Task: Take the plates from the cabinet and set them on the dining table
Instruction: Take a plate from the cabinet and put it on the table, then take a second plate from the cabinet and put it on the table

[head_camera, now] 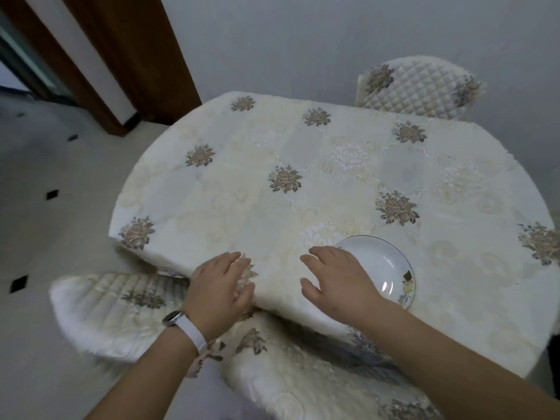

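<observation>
A white plate (383, 265) at the dining table's (272, 153) near edge is being overlapped by the spread-fingered right hand (336, 277); the left hand (219, 286) is being held flat, empty.

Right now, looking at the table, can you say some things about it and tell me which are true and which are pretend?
1. One plate lies on the table. True.
2. The right hand holds a cup. False: it is open and holds nothing, by the plate's rim.
3. The left hand has a white watch on its wrist. True.
4. The tablecloth is plain red. False: it is pale with flowers.
</observation>
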Demonstrator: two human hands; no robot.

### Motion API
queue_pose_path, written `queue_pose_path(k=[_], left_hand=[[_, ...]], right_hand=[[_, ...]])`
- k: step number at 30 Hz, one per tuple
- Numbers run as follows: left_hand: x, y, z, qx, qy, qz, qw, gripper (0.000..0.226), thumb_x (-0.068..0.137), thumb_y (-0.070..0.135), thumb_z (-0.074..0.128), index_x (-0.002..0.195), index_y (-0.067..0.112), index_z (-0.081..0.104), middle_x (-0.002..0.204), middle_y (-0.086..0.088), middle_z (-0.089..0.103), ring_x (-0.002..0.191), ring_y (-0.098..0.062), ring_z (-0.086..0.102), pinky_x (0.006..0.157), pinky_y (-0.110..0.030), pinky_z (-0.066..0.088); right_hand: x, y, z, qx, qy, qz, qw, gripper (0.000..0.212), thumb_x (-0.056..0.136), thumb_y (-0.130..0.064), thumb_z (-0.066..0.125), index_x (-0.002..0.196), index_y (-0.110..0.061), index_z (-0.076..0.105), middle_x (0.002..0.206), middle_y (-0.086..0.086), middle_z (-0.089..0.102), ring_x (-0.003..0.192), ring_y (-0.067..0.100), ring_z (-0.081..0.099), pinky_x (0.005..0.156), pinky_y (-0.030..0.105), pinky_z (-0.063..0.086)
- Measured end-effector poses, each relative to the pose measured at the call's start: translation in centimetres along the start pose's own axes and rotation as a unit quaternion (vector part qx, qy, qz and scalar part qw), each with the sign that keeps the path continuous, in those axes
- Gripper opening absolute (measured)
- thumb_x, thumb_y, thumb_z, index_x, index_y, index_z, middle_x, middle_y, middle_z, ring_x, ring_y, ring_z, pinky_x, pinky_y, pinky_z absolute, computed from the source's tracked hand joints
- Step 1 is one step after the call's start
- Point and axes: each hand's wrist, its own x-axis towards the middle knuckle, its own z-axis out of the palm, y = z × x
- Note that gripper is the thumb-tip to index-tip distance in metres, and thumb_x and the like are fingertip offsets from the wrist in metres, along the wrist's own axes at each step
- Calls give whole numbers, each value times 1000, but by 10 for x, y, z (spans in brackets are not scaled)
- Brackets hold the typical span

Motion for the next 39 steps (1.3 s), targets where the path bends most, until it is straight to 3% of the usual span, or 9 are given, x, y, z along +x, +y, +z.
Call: queue_pose_path(k=[3,12,17,21,23,27,33,39], left_hand=[[-34,-35,-22,13,21,-29,999,49,87,47,45,122,18,64,126,-5,62,117,-27,56,96,-47,46],[-170,-178,-74,54,83,-138,986,43,82,44,48,112,22,67,118,-2,66,108,-25,61,90,-45,45],[-246,-241,-93,51,101,-178,977,46,83,46,48,117,20,65,117,-3,66,106,-25,62,90,-43,46],[-301,-282,-113,45,136,-223,964,46,83,45,49,117,19,66,118,-4,65,105,-26,62,90,-43,47],[-326,-296,-123,46,155,-244,956,45,82,44,50,116,19,67,117,-4,66,105,-27,62,89,-43,47],[-369,-316,-140,69,160,-279,944,46,81,43,48,113,17,69,116,-5,68,106,-28,63,89,-43,47],[-414,-341,-156,86,138,-350,923,43,82,39,58,118,18,67,121,-4,67,113,-28,61,95,-46,45],[-422,-384,-165,94,140,-389,906,42,83,38,58,118,16,67,122,-6,66,114,-30,60,97,-48,44]], right_hand=[[12,-49,6,-1,-14,-57,998,40,82,-34,60,114,-10,67,115,12,67,103,34,62,88,45,50],[46,-232,32,-53,-60,-186,979,42,89,-40,47,121,-16,60,119,7,61,108,30,54,91,40,43],[53,-332,55,-61,-69,-244,965,53,92,-51,36,135,-24,50,134,1,53,121,26,48,101,40,37],[56,-408,68,-70,-70,-283,954,50,86,-48,46,126,-22,60,124,4,62,110,29,57,95,41,45],[60,-437,74,-68,-74,-308,946,48,85,-47,49,122,-20,63,120,5,64,107,29,59,92,41,46],[71,-485,89,-77,-91,-362,925,49,92,-50,46,131,-21,55,134,4,56,121,28,50,101,41,38],[95,-546,106,-69,-97,-413,903,53,89,-53,38,128,-21,57,130,5,59,118,29,53,99,42,40],[135,-596,139,-38,-105,-451,885,47,88,-48,51,123,-19,61,124,6,62,112,30,58,96,42,44]])
